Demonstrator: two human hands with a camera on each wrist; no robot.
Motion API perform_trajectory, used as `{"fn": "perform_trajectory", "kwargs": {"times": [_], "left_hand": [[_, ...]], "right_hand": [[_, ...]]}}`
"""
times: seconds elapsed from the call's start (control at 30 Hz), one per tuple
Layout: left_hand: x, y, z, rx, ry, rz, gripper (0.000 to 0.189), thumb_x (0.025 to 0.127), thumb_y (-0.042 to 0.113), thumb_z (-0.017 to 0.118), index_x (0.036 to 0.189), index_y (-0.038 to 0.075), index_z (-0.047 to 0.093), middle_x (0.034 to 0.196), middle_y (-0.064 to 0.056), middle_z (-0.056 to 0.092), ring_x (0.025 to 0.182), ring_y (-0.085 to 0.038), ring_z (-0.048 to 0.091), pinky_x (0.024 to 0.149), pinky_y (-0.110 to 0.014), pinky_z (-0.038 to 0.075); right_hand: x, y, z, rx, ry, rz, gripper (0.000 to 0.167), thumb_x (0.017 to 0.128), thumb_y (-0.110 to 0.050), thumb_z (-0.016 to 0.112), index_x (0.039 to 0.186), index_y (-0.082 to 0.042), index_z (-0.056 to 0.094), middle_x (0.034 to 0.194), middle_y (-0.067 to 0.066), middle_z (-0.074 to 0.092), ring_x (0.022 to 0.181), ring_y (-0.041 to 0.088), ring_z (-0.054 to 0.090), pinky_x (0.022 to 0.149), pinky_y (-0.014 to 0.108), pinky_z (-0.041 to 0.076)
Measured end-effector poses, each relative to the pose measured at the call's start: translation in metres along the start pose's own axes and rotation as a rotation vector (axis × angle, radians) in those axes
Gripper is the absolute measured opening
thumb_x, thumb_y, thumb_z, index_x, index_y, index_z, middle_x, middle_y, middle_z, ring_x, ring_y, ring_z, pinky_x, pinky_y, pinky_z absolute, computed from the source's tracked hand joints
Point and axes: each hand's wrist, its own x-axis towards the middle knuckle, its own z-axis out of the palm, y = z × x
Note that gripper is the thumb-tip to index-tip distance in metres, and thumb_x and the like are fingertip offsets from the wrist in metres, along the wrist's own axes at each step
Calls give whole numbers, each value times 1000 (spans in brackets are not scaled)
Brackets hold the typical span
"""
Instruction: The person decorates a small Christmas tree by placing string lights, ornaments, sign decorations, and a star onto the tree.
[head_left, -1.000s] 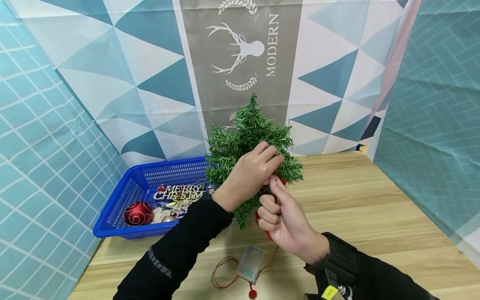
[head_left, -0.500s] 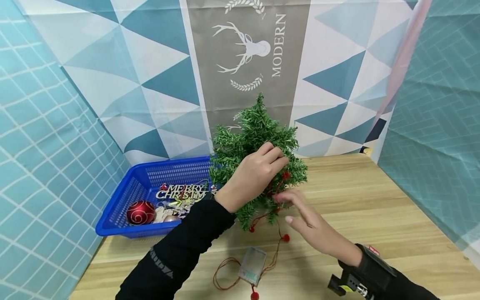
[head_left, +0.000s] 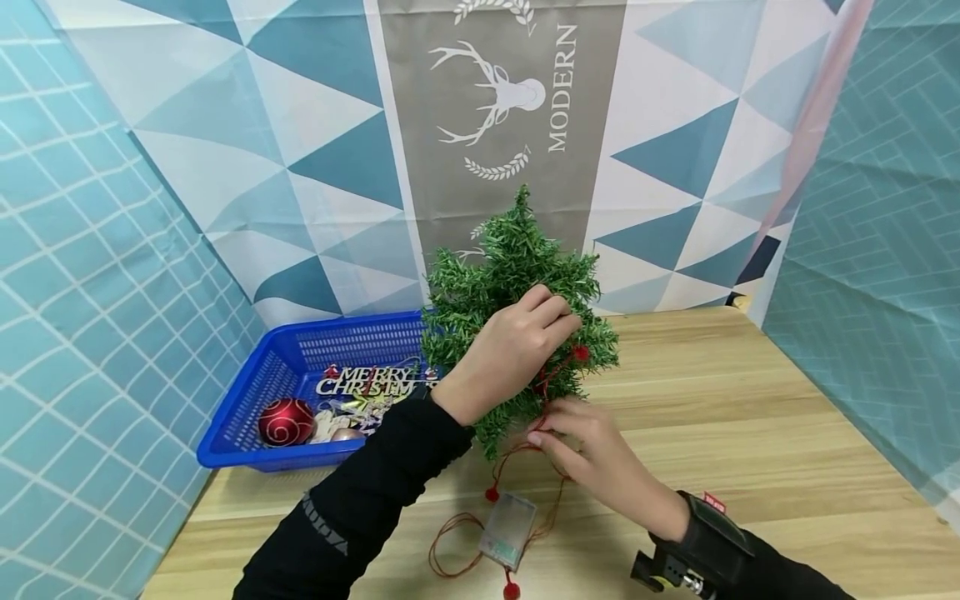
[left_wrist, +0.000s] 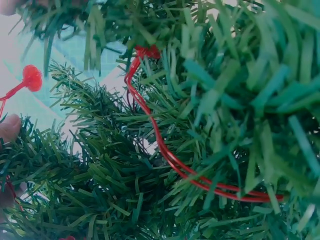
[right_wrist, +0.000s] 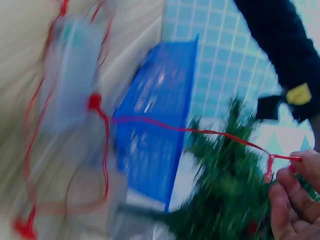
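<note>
A small green Christmas tree (head_left: 517,242) stands on the table before me. My left hand (head_left: 510,350) reaches into its middle with curled fingers and grips a branch; the fingertips are hidden in the needles. Lower right, my right hand (head_left: 600,450) pinches the red cord of a string of lights (right_wrist: 220,133) between thumb and fingers. A small bulb (right_wrist: 268,176) hangs beside those fingertips. Part of the cord (left_wrist: 170,157) lies across the branches, and a red pompom (head_left: 581,352) sits near my left hand. The clear battery box (head_left: 508,529) lies in front.
Left of the tree is a blue basket (head_left: 225,417) with a red bauble (head_left: 287,422), a "Merry Christmas" sign (head_left: 375,381) and other ornaments. Wood-grain tabletop (head_left: 750,417) extends to the right. Patterned cloth (head_left: 675,150) hangs behind.
My right hand left the spot by my left hand, opened and dropped lower right, then took the cord below the tree. My left hand stays in the branches.
</note>
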Motion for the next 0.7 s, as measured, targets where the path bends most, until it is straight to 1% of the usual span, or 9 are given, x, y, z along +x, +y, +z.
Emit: {"fn": "perform_trajectory", "kwargs": {"times": [0.07,0.17,0.23,0.3,0.4,0.5,0.57,0.63,0.7], "left_hand": [[0,0,0,-6,2,-1,15,93,-2,57,101,3,69,96,-7,60,89,-19,51,75,-21,45],[1,0,-1,-12,7,-5,16,93,-4,57,101,3,69,95,-7,60,88,-19,50,74,-20,45],[1,0,-1,-13,9,-6,17,93,-5,56,101,3,69,95,-7,60,88,-19,50,73,-20,46],[0,0,-2,-14,9,-7,18,92,-6,56,102,3,69,95,-7,60,87,-19,50,74,-20,45],[-1,-1,-4,-20,6,-7,18,93,-6,56,102,3,69,95,-7,60,87,-19,51,75,-20,45],[-2,-1,-7,-28,-2,-2,18,94,-5,55,103,3,68,96,-7,60,89,-19,51,77,-20,43],[-3,-1,-8,-30,-9,1,19,95,-4,53,105,3,67,98,-7,60,90,-19,51,80,-20,42],[-4,-2,-8,-38,-16,3,19,96,-2,51,107,3,66,100,-7,59,92,-19,50,81,-20,41],[-5,-2,-9,-48,-22,0,20,97,-2,49,108,3,65,100,-7,59,93,-19,49,81,-20,40]], "right_hand": [[0,-6,4,188,-60,46,15,93,0,57,95,-10,68,91,2,65,80,13,59,70,28,50],[-3,-13,3,497,-169,151,20,100,0,43,102,-4,63,93,9,66,86,19,64,77,33,53],[-8,-14,-6,621,-200,207,22,102,1,36,104,-1,59,89,12,65,85,21,66,77,37,54],[-15,-13,-20,670,-179,206,24,101,4,32,105,1,56,79,14,60,76,22,65,70,37,56],[-22,-9,-47,627,-98,169,32,99,10,28,104,-4,57,65,12,48,54,21,52,53,29,52],[-23,-8,-77,520,-8,138,38,96,15,31,103,-8,61,60,10,45,46,22,40,41,26,42],[-20,-10,-97,465,44,167,36,96,13,34,102,-8,62,58,7,46,44,21,38,38,28,37],[-13,-10,-114,410,103,191,30,97,11,37,102,-4,64,56,6,45,44,19,37,37,30,33],[-3,-10,-129,364,145,245,23,99,4,41,103,-1,64,54,5,42,43,19,35,38,32,31]]}}
